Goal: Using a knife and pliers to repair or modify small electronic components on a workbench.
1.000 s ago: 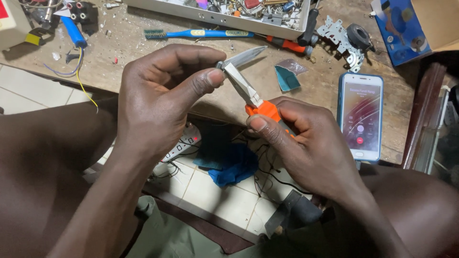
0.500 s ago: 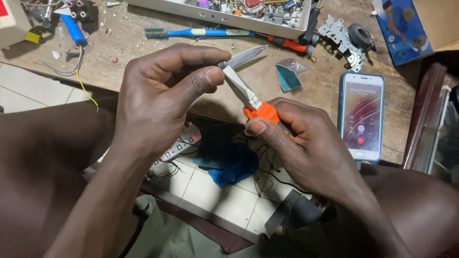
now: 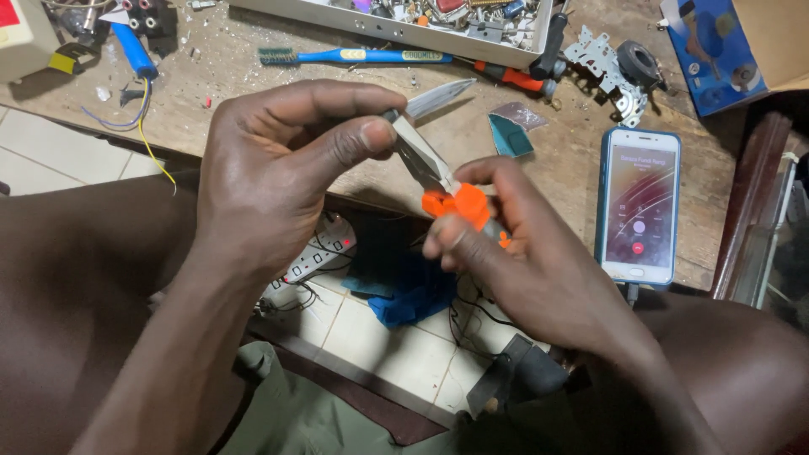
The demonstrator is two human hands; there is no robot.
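Observation:
I hold a pair of metal scissors with orange handles over the near edge of a wooden workbench. My left hand pinches one grey blade between thumb and fingers near its middle. My right hand grips the orange handle end from below. The other blade sticks out up and to the right, so the scissors are spread apart.
A smartphone with a lit screen lies on the bench at the right. Behind are a blue-handled brush, a tray of small parts, a metal bracket and a blue box. A white power strip and blue cloth lie on the tiled floor.
My right hand has shifted its fingers on the orange handles, and the scissors have tilted slightly. My left hand keeps its pinch on the blade.

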